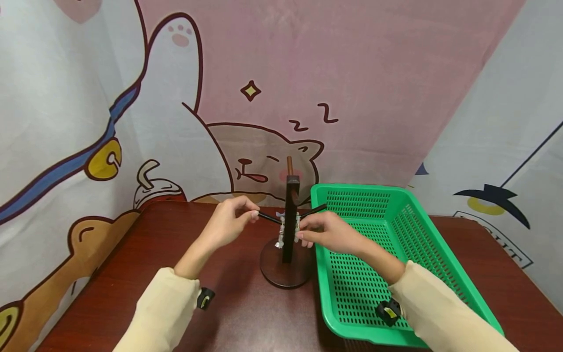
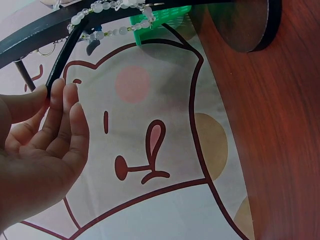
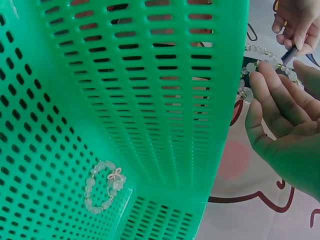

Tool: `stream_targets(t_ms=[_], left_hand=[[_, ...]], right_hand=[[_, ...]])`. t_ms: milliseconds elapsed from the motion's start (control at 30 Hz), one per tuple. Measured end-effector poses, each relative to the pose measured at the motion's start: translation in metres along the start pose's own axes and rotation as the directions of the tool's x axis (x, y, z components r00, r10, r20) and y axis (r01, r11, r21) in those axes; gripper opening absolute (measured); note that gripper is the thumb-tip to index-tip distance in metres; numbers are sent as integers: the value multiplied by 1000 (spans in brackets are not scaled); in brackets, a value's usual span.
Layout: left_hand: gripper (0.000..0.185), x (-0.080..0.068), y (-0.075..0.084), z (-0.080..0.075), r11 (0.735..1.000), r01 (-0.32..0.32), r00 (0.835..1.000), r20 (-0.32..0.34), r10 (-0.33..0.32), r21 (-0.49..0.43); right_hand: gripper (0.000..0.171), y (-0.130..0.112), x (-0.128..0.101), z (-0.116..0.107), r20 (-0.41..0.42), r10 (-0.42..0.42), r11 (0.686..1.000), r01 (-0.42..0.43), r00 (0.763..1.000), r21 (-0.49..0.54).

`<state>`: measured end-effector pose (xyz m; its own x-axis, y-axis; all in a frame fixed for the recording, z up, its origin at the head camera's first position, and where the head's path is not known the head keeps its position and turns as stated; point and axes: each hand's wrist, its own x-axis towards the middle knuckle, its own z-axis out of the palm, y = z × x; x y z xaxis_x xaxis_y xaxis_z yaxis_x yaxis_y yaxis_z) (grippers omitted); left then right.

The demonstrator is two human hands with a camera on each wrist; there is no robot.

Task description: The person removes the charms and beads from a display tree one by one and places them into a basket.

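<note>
A dark wooden stand with a round base stands on the table, with bead bracelets hanging close to its post. My left hand pinches the tip of the stand's left arm; the left wrist view shows thumb and fingers on that black arm, with beads hanging above. My right hand is at the post's right side, fingers nearly straight. Its fingertips touch a clear bead bracelet. Another bracelet lies in the green basket.
The green perforated basket sits right of the stand, its near corner at the table's front edge. A cartoon-printed cloth hangs behind the red-brown table. The stand's right arm reaches over the basket rim.
</note>
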<state>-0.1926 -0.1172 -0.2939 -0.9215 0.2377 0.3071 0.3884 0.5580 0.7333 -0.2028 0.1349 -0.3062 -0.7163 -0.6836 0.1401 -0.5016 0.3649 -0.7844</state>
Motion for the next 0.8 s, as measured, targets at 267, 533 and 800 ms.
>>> stream_targets(t_ms=[267, 533, 800], left_hand=[[5, 0, 0, 0, 1000, 2, 1000, 0, -2, -5], [5, 0, 0, 0, 1000, 0, 1000, 1, 0, -17], [5, 0, -1, 0, 1000, -2, 1000, 3, 2, -20]], right_hand=[[15, 2, 3, 5, -19, 17, 999, -17, 1000, -34], [14, -2, 2, 2, -21, 22, 999, -23, 1000, -43], [14, -3, 1, -1, -15, 44, 999, -44, 999, -10]])
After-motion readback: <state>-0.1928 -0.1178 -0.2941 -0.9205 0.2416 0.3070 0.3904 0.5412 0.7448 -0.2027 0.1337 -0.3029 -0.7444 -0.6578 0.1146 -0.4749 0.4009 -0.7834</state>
